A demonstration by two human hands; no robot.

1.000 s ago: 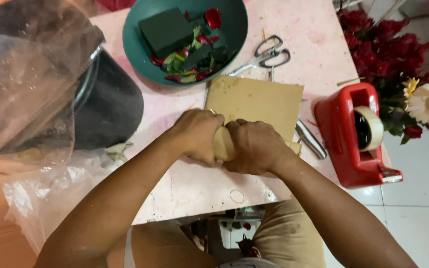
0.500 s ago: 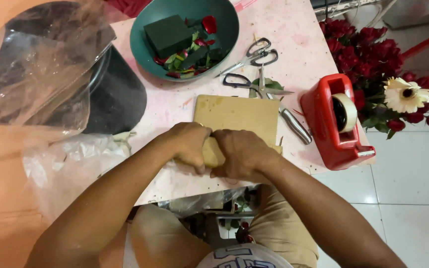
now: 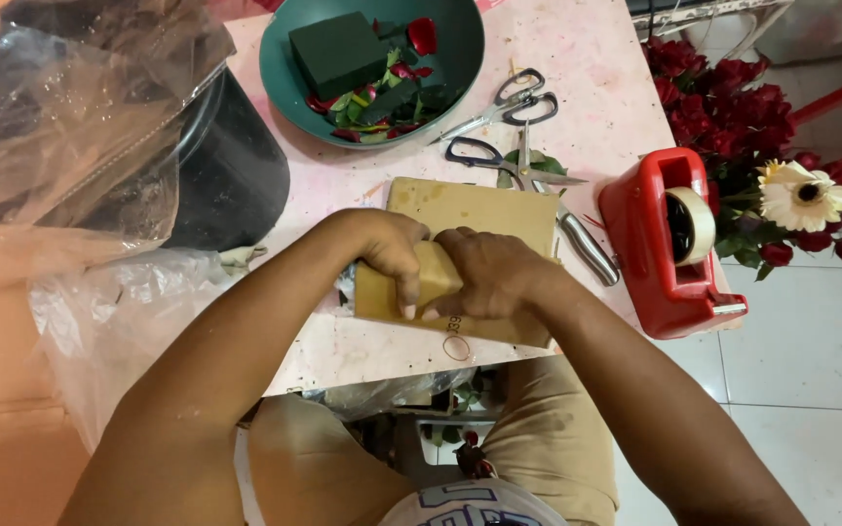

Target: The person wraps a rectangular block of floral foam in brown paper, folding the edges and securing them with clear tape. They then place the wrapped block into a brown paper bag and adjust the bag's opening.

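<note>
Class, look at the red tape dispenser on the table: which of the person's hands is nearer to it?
Right. The right hand grips the tan block beside the tape dispenser, apart from it. The left hand is farther away, on the block's other side.

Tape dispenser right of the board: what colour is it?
Red; the tape dispenser shows clearly in the head view, holding a pale tape roll.

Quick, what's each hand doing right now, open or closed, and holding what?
Left hand: closed on the tan cardboard piece.
Right hand: closed on the same tan cardboard piece, over the flat cardboard sheet.
</note>
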